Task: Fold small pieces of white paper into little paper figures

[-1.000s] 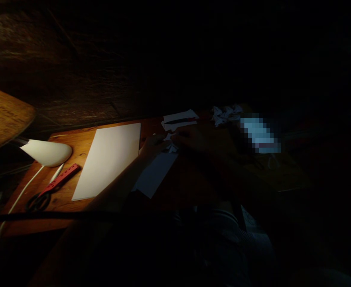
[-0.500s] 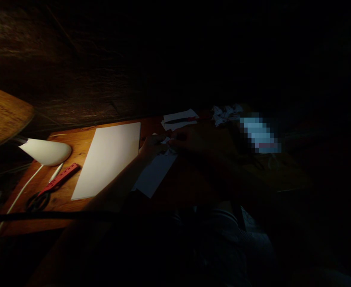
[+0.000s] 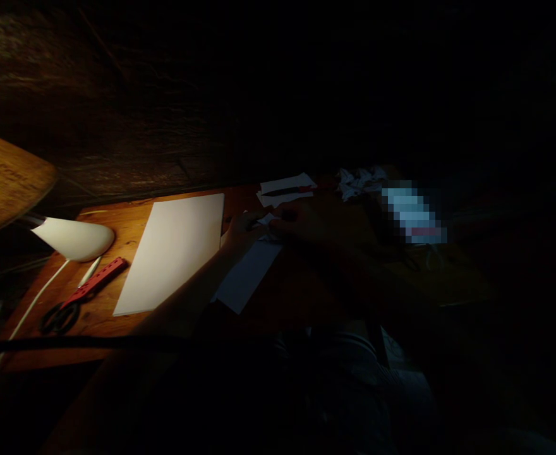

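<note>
In dim light, a small folded piece of white paper point(image 3: 267, 219) is held between my two hands over the wooden table. My left hand point(image 3: 241, 229) grips its left side, with fingers closed and partly lost in shadow. From the right, my right hand point(image 3: 299, 221) pinches the same paper with thumb and fingers. Just below my hands lies a flat white paper piece point(image 3: 248, 278). Beyond them, a knife with a red handle point(image 3: 287, 191) rests on a few cut paper pieces point(image 3: 297, 181).
Left of my arms is a large white paper sheet point(image 3: 174, 253). Black-handled scissors with a red perforated part point(image 3: 91, 285) lie near a white lamp base point(image 3: 76, 240) and its cord. Several folded paper shapes point(image 3: 356, 183) sit at the back, beside a bright blurred-out object point(image 3: 413, 215).
My hands stay in nearly the same place; my right fingers have shifted slightly on the folded paper. The whole view has moved a little.
</note>
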The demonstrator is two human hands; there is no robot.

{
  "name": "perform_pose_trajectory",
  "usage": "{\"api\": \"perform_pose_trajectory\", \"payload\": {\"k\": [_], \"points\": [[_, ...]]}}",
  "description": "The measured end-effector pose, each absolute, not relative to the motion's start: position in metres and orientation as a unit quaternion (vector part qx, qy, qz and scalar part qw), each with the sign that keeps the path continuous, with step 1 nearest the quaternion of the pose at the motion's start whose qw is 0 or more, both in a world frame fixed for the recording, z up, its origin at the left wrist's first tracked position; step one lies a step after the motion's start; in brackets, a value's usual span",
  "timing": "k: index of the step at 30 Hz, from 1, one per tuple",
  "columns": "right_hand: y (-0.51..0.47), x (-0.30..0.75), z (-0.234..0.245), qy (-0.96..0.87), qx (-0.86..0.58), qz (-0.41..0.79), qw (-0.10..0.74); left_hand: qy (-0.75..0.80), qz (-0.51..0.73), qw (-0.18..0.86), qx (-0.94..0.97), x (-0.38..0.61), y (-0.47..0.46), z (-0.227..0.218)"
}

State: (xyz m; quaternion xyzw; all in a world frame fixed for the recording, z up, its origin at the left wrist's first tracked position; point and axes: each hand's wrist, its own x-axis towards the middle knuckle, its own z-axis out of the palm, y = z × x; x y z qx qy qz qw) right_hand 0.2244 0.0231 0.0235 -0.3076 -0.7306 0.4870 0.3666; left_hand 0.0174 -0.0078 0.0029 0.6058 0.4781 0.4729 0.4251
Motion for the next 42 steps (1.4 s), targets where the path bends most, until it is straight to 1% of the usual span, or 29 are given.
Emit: {"api": "perform_pose_trajectory", "payload": {"k": [9,16,19,22,24,27,32,38,42], "points": [[0.019,0.218,0.020,-0.751,-0.326,0.432,0.378,0.468,0.474,0.397,0.632,0.016,-0.010,0.005],[0.021,0.218,0.019,-0.714,-0.322,0.486,0.388,0.476,0.480,0.425,0.601,0.015,-0.007,0.002],[0.024,0.221,0.019,-0.693,-0.332,0.515,0.380,0.485,0.479,0.463,0.566,0.016,-0.006,0.001],[0.025,0.223,0.020,-0.697,-0.325,0.527,0.362,0.487,0.454,0.518,0.537,0.014,-0.005,0.000],[0.025,0.224,0.021,-0.704,-0.314,0.535,0.345,0.485,0.441,0.536,0.532,0.012,-0.005,0.000],[0.025,0.226,0.023,-0.713,-0.314,0.532,0.330,0.461,0.439,0.539,0.551,0.010,-0.005,-0.002],[0.027,0.232,0.023,-0.717,-0.332,0.513,0.336,0.432,0.469,0.521,0.568,0.013,-0.005,-0.001],[0.028,0.228,0.020,-0.711,-0.292,0.558,0.311,0.413,0.471,0.533,0.569,0.016,-0.007,0.010],[0.026,0.228,0.023,-0.687,-0.291,0.583,0.322,0.419,0.464,0.538,0.566,0.014,-0.005,0.006]]}}
